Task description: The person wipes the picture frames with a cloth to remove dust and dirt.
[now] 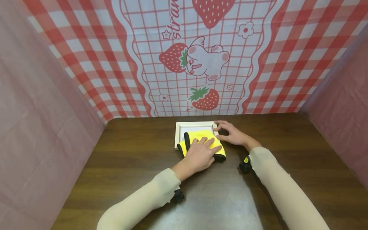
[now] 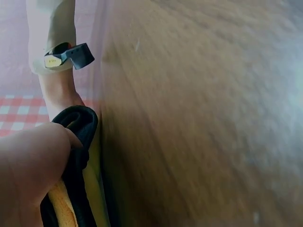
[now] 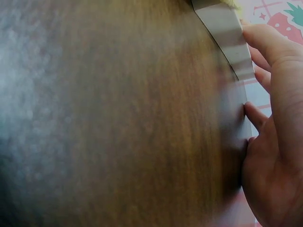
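A yellow cloth (image 1: 202, 135) with black trim lies folded over the lower part of a pale picture frame (image 1: 195, 123) on the table. My left hand (image 1: 199, 156) rests on the cloth with its fingers spread across the top; its thumb side is by the black edge (image 2: 78, 175) in the left wrist view. At the frame's right side, my right hand (image 1: 234, 135) holds the edge between thumb and bent fingers. The frame's pale side (image 3: 227, 35) shows close to those fingertips in the right wrist view. The cloth hides much of the frame's middle and front edge.
The dark wooden table (image 1: 129, 153) has rounded far corners. A red and white strawberry curtain (image 1: 138, 80) hangs behind it, and pinkish drapes (image 1: 43, 111) stand at both sides. Each wrist wears a small black camera (image 1: 245, 164).
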### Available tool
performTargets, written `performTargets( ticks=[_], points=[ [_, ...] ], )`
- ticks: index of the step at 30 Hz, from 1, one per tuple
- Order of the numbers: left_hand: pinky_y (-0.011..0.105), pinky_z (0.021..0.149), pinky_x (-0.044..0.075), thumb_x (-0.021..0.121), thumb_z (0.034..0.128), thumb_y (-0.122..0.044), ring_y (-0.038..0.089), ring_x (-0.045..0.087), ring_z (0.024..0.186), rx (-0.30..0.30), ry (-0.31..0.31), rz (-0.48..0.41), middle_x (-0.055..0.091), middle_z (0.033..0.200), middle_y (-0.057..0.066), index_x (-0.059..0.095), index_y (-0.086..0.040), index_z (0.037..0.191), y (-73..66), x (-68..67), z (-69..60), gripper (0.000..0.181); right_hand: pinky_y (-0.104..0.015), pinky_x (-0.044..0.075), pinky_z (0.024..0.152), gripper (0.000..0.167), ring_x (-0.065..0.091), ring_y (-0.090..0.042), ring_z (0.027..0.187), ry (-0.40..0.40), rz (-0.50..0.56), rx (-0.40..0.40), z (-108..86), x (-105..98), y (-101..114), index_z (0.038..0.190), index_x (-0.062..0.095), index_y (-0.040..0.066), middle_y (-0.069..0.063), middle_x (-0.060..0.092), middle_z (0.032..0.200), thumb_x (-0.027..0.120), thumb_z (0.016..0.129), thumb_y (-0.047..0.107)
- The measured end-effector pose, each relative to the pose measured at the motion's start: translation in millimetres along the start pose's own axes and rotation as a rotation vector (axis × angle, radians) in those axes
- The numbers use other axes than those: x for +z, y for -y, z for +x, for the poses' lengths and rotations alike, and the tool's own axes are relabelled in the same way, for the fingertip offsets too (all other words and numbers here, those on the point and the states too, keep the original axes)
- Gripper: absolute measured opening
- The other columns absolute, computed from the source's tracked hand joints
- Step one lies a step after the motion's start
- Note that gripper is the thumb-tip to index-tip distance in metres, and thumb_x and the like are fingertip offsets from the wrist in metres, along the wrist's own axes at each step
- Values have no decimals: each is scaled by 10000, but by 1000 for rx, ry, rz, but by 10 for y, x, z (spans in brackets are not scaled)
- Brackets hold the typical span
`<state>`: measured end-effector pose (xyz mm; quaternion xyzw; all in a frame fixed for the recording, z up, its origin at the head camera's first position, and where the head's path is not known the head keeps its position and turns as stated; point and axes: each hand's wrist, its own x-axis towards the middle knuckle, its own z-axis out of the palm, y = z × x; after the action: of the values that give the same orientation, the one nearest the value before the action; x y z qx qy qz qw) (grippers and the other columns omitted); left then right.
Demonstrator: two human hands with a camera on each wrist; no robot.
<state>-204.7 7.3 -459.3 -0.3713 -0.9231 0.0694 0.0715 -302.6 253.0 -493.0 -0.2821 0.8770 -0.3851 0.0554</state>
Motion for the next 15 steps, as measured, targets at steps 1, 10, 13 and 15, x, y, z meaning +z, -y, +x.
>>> performTargets(
  ticks=[1, 10, 13, 15],
  points=[
    [539, 1140, 580, 692, 1104, -475, 298, 616, 1533, -5, 2, 9, 593, 1706, 12, 596, -413, 1623, -11, 2, 7, 531, -878, 226, 1252, 378, 302, -594, 1630, 1, 1, 8, 3, 1, -1, 1291, 713, 104, -272, 394, 1772, 755, 1069, 407],
    [537, 1138, 584, 690, 1104, -486, 291, 609, 1542, -14, 5, 28, 574, 1729, 25, 565, -415, 1646, -31, 30, 7, 561, -885, 245, 1227, 317, 336, -589, 1608, -27, -3, 2, 18, 26, -70, 1246, 727, 145, -253, 429, 1757, 769, 1061, 399],
    [537, 1137, 585, 694, 1100, -488, 295, 611, 1539, -10, -1, 30, 575, 1726, 27, 556, -416, 1654, -17, 37, -8, 575, -873, 260, 1231, 267, 350, -577, 1609, -26, -10, 7, 30, 24, -82, 1238, 722, 139, -245, 436, 1758, 773, 1066, 336],
    [542, 1115, 591, 709, 1088, -488, 299, 614, 1532, -5, -15, 19, 581, 1719, 25, 555, -426, 1652, 6, 105, 2, 588, -872, 238, 1248, 256, 333, -584, 1621, -17, -6, 19, 20, 7, -25, 1241, 721, 118, -263, 422, 1763, 770, 1067, 300]
  ],
)
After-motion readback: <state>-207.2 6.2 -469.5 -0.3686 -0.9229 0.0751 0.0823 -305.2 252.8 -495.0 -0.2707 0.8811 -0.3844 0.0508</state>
